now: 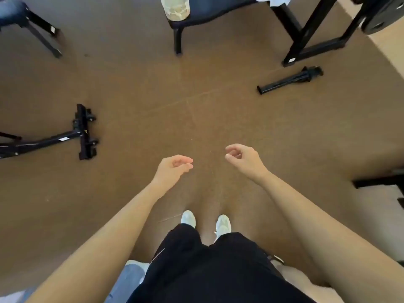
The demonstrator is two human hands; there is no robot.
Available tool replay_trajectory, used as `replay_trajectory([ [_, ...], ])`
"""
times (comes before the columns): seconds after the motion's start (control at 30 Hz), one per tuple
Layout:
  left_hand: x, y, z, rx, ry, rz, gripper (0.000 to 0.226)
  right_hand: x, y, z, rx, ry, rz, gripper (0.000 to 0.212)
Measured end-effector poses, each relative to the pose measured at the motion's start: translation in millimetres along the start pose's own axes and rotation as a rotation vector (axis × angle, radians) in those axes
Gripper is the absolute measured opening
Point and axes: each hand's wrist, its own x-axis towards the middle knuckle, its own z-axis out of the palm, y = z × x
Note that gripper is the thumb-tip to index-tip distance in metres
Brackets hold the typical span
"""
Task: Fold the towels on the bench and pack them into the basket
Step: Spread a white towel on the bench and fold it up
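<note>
Left hand (175,167) and right hand (242,157): 2 loose, empty grips over bare floor (153,95). No towel held; likely between steps. Next: reach tabletop (218,9) ahead.

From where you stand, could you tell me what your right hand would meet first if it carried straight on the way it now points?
Probably nothing soon: the right hand, loosely curled and empty, points ahead over bare brown floor. Further on stands the dark bench, though depth is hard to judge.
</note>
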Motion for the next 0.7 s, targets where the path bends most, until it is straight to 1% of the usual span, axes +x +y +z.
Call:
replay_trajectory([
  [0.07, 10, 3, -1, -0.034, 0.009, -0.043, 0.016, 13, -1, -6, -0.009, 0.008, 0.016, 0.021],
  [0.17, 33, 7, -6, -0.075, -0.022, -0.07, 0.017, 40, -5, -14, -0.045, -0.021, 0.045, 0.021],
  [0.2, 46, 11, -8, -0.086, -0.029, -0.074, 0.017, 51, -8, -18, -0.052, -0.007, 0.06, 0.021],
  [0.3, 91, 24, -19, -0.101, -0.065, -0.074, 0.016, 87, -14, -29, -0.063, 0.105, 0.082, 0.019],
  [0.37, 125, 36, -27, -0.108, -0.069, -0.081, 0.016, 112, -24, -36, -0.067, 0.133, 0.108, 0.018],
  [0.53, 212, 89, -41, -0.085, -0.123, -0.036, 0.014, 177, -51, -62, -0.06, 0.096, 0.145, 0.024],
  [0.7, 303, 153, -47, -0.069, -0.1, -0.043, 0.014, 246, -59, -95, -0.03, 0.174, 0.155, 0.02],
])
